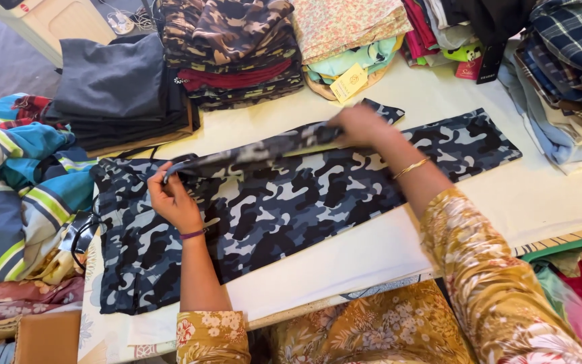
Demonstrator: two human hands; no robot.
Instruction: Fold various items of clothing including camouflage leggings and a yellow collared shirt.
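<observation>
Your left hand (173,201) pinches one end of the folded-over edge of the grey-and-black camouflage cotton trousers (291,202), your right hand (362,126) clamps the same fold further along — both closed on cloth. The garment lies flat on the white padded table (540,195). Risk: uneven pull could skew the fold, and the far leg lies near the stacked folded fabrics (237,47) — it could snag
</observation>
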